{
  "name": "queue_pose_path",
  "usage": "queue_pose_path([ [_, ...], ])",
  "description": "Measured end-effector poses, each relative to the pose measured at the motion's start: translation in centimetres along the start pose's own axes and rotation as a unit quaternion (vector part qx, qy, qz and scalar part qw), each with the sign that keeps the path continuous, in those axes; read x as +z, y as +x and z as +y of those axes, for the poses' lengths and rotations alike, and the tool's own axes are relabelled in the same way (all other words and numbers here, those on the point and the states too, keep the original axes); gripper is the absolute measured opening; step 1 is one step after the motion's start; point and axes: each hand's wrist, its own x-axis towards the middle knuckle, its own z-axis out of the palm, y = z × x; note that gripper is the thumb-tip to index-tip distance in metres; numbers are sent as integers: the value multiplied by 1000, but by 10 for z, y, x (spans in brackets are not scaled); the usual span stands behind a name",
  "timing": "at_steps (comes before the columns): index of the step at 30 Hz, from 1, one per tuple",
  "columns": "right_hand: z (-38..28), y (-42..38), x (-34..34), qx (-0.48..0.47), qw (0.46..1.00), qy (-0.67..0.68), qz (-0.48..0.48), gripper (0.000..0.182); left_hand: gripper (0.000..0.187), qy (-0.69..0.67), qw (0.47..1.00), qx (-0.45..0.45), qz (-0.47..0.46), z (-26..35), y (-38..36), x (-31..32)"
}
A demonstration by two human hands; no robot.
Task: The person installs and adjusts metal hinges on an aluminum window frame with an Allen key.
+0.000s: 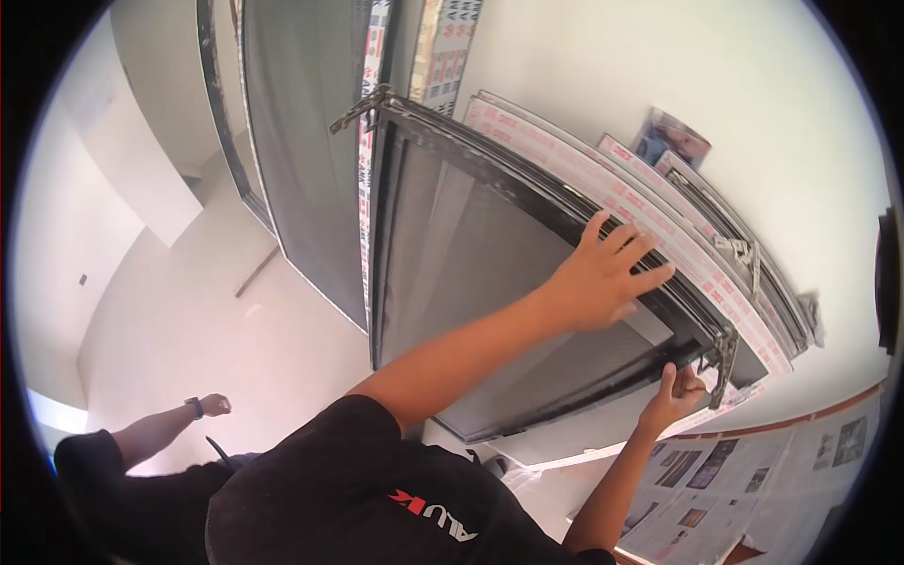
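A dark-framed panel (490, 254) with a grey mesh or glass surface leans in front of several others, tilted in view. My left hand (607, 278) lies across its long upper edge, fingers spread over the frame and the thumb apart. Lower right, near the panel's corner, my right hand (673, 400) is closed at the edge of the frame, its thumb raised and its fingers partly hidden. Metal hinge hardware (723, 363) hangs at that corner, just beside my right hand. A second metal arm (363, 108) sticks out at the opposite corner.
More frames with printed protective tape (565, 146) lean on the wall behind. A tall glazed panel (306, 141) stands at left. A co-worker's arm (165, 433) with a wristwatch is lower left. Printed sheets (697, 490) lie lower right. A thin strip (256, 272) lies on the floor.
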Motion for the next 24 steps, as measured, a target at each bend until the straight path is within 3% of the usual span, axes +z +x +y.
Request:
queue_pose_path([
  [4, 9, -19, -11, 18, 996, -82, 29, 31, 68, -100, 993, -52, -30, -6, -63, -39],
  [6, 7, -44, -13, 92, 986, 18, 137, 40, 63, -131, 977, -141, -96, -15, -134, -48],
  [8, 16, -86, -22, 137, 966, -108, 189, 40, 59, -104, 965, -184, -155, -20, -214, -61],
  [10, 60, -145, -52, 116, 978, -174, -19, 38, 54, -139, 897, -311, -281, 0, -283, -88],
  [11, 46, -172, -36, 121, 972, -155, -129, 40, 51, -161, 847, -364, -352, 9, -321, -92],
  [12, 28, -200, -10, 278, 944, 14, -177, 39, 51, -163, 843, -372, -353, 24, -339, -104],
  [13, 19, -224, 5, 277, 921, 1, -274, 37, 49, -233, 817, -429, -306, 40, -353, -112],
  [15, -2, -257, 44, 64, 896, -84, -430, 37, 47, -296, 787, -488, -235, 68, -353, -108],
  [17, -55, -245, 87, 237, 766, -52, -595, 32, 41, -343, 729, -570, -163, 80, -342, -120],
  [18, -69, -251, 100, 242, 768, -39, -591, 32, 41, -333, 731, -570, -172, 83, -341, -128],
  [20, -88, -251, 119, 128, 783, 74, -604, 34, 38, -446, 618, -635, -127, 76, -331, -129],
  [21, -93, -249, 120, 123, 791, 67, -595, 34, 38, -454, 621, -625, -133, 72, -326, -127],
  [23, -103, -248, 132, 48, 799, 103, -590, 42, 38, -544, 532, -637, -124, 60, -312, -134],
  [24, -112, -246, 140, 118, 781, 150, -595, 43, 38, -545, 558, -606, -160, 51, -294, -140],
])
